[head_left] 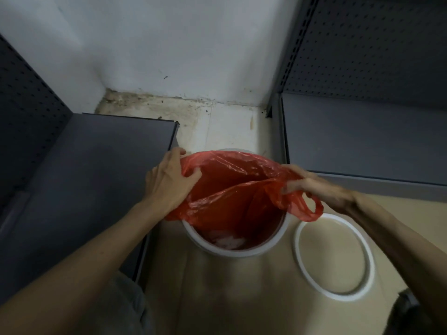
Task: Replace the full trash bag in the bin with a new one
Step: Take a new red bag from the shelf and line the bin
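Observation:
A round white bin [244, 252] stands on the floor between two shelf units. A red plastic bag [232, 189] lines it, its mouth pulled up above the rim. My left hand [169, 182] grips the bag's left edge. My right hand [321, 189] pinches the right edge, and a bag handle loop [307, 209] hangs below it. Pale crumpled rubbish [227, 241] shows at the bottom of the bag.
A white ring [331, 257], the bin's rim piece, lies flat on the beige floor right of the bin. Dark grey shelves [96, 177] stand at the left and another shelf unit [362, 141] at the right. A stained white wall [181, 56] is behind.

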`<control>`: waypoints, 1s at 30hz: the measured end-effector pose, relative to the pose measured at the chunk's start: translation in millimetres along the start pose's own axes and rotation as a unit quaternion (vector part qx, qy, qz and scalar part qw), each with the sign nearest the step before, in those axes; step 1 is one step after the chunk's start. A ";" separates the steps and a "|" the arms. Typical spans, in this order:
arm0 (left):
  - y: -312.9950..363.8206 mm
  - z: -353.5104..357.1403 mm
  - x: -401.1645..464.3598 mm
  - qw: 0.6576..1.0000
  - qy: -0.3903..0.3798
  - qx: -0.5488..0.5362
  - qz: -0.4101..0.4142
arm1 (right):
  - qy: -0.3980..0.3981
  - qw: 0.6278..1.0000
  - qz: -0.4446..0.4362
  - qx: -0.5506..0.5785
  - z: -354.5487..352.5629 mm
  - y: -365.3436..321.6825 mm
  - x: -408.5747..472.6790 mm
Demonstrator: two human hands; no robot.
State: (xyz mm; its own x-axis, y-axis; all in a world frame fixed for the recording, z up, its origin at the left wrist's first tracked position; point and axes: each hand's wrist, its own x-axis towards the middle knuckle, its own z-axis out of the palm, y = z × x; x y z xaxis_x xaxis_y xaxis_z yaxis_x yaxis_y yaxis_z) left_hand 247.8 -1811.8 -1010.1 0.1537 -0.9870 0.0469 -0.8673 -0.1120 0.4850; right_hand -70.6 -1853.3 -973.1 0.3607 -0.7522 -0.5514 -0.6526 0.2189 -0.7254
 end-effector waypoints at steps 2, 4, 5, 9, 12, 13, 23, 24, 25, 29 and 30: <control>-0.5 -5.0 -6.6 1.000 0.003 0.018 0.022 | 0.017 1.000 0.025 -0.008 1.0 -3.1 -4.4; 0.5 -12.2 -11.7 0.992 0.033 0.074 0.100 | 0.113 0.987 0.009 -0.113 3.5 -8.0 -6.6; 1.6 -16.4 -12.5 0.981 0.052 0.109 0.153 | 0.178 0.966 -0.016 -0.185 4.9 -10.5 -6.7; 18.4 -26.6 -12.1 0.933 0.064 0.174 0.307 | 0.302 0.898 -0.182 -0.263 14.2 -30.3 -4.9; 32.3 -27.6 -14.2 0.947 0.008 0.118 0.298 | 0.246 0.918 -0.182 -0.253 23.4 -46.5 1.3; 34.0 -26.4 -14.6 0.953 -0.012 0.105 0.283 | 0.218 0.926 -0.165 -0.259 25.9 -49.3 2.8; 30.0 -13.8 -13.0 0.969 -0.087 0.137 0.185 | 0.202 0.916 -0.058 -0.342 42.4 -38.6 -4.4; 29.9 -13.1 -11.3 0.970 -0.088 0.131 0.187 | 0.198 0.919 -0.055 -0.337 42.0 -37.3 -3.4; 29.9 -12.3 -9.5 0.971 -0.093 0.120 0.187 | 0.193 0.922 -0.053 -0.330 41.5 -36.4 -1.6; 29.4 -9.6 2.3 0.973 -0.146 0.070 0.163 | 0.167 0.929 -0.023 -0.330 38.5 -37.0 7.6; 27.8 -8.7 5.3 0.973 -0.161 0.063 0.152 | 0.162 0.930 -0.020 -0.330 37.4 -37.2 10.1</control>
State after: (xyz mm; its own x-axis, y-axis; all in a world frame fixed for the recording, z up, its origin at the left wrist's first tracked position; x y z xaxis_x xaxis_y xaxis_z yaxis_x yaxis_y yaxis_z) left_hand 228.6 -1819.1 -988.8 -0.2575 -0.9596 -0.1136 -0.9039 0.1976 0.3793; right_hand -17.8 -1845.8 -967.1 0.2434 -0.9229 -0.2983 -0.9484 -0.1620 -0.2726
